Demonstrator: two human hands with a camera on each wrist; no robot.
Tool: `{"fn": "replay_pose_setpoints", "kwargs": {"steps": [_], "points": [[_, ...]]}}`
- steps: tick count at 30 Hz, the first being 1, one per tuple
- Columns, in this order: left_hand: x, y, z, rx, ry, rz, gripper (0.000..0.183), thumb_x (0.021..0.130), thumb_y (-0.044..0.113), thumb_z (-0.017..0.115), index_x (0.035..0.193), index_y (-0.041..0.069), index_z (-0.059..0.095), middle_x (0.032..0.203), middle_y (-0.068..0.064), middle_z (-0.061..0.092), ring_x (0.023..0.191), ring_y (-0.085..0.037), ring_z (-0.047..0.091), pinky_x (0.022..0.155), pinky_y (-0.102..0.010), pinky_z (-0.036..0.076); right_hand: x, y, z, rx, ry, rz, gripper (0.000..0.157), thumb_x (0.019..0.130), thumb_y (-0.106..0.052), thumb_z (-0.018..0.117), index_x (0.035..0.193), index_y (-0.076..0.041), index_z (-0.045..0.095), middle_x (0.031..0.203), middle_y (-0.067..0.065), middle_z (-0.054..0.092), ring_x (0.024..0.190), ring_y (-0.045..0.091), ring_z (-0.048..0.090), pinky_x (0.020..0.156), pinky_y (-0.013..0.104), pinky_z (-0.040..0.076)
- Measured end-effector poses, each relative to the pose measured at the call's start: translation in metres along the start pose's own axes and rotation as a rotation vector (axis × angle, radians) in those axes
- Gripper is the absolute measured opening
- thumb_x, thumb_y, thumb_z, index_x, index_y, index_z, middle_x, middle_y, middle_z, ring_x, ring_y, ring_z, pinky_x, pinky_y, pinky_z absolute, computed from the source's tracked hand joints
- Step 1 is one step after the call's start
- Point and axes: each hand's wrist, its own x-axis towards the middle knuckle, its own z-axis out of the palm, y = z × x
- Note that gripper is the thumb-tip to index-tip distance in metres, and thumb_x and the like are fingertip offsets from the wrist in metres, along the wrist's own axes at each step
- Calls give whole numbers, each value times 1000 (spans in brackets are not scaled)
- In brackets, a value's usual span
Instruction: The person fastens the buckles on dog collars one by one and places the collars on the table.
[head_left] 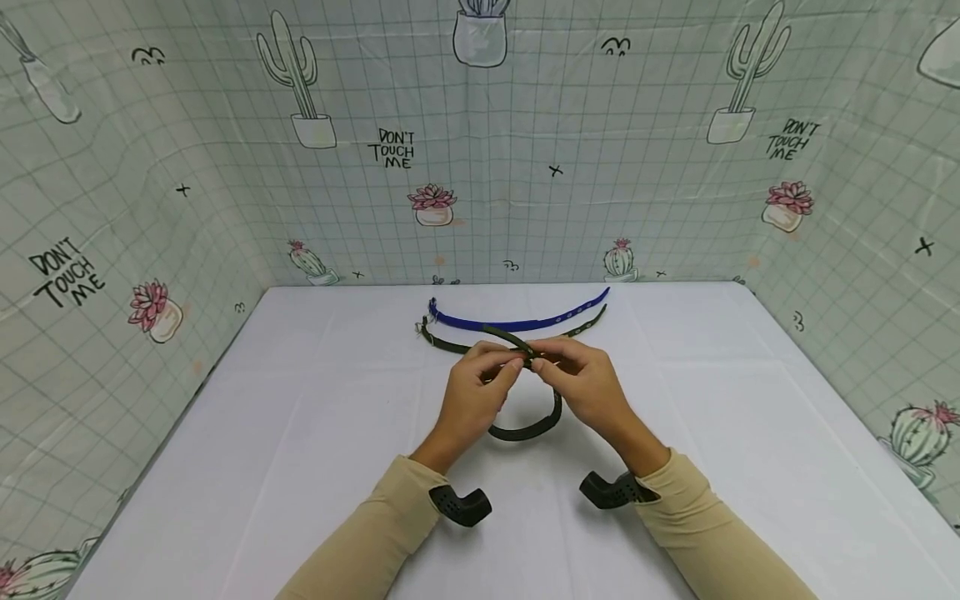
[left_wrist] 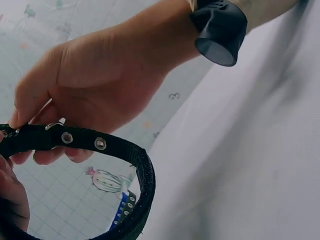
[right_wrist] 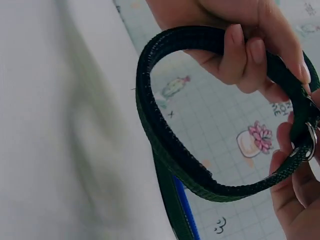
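A dark green collar (head_left: 525, 432) with metal eyelets is bent into a loop and hangs between my two hands above the white table. My left hand (head_left: 474, 387) pinches it at the loop's top, thumb and fingers meeting near the buckle. From the other side my right hand (head_left: 592, 385) pinches the same spot. In the left wrist view, the collar (left_wrist: 117, 146) shows two eyelets beside a metal loop. A metal ring (right_wrist: 312, 141) appears by the fingertips in the right wrist view. The buckle itself is mostly hidden by fingers.
Behind the hands a blue collar (head_left: 495, 326) lies stretched across the table (head_left: 337, 433). Just in front of it lies another dark green collar (head_left: 447, 344), partly covered by the hands. A patterned cloth (head_left: 525, 225) hangs around the table's back and sides.
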Motion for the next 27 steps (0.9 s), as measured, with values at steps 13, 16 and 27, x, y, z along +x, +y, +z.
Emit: {"fn": "replay_pose_setpoints", "kwargs": {"steps": [13, 16, 27], "points": [[4, -18, 1, 132, -14, 79, 20, 95, 7, 69, 113, 2, 75, 110, -7, 58, 93, -17, 58, 75, -26, 51, -2, -2, -1, 106, 19, 11, 26, 96, -2, 67, 121, 3, 70, 111, 17, 69, 88, 16, 67, 76, 26, 57], [6, -37, 1, 201, -11, 190, 18, 96, 10, 70, 112, 4, 75, 110, -5, 58, 94, -15, 58, 74, -28, 52, -2, -2, -1, 60, 26, 24, 24, 95, -3, 68, 118, 1, 72, 109, 16, 70, 88, 17, 69, 76, 28, 57], [6, -37, 4, 222, 54, 192, 25, 93, 7, 73, 112, 4, 57, 106, -7, 64, 78, -14, 61, 63, -26, 49, 1, -3, -6, -21, -8, 61, 19, 96, -6, 68, 113, -2, 73, 104, 12, 71, 86, 21, 69, 76, 29, 57]]}}
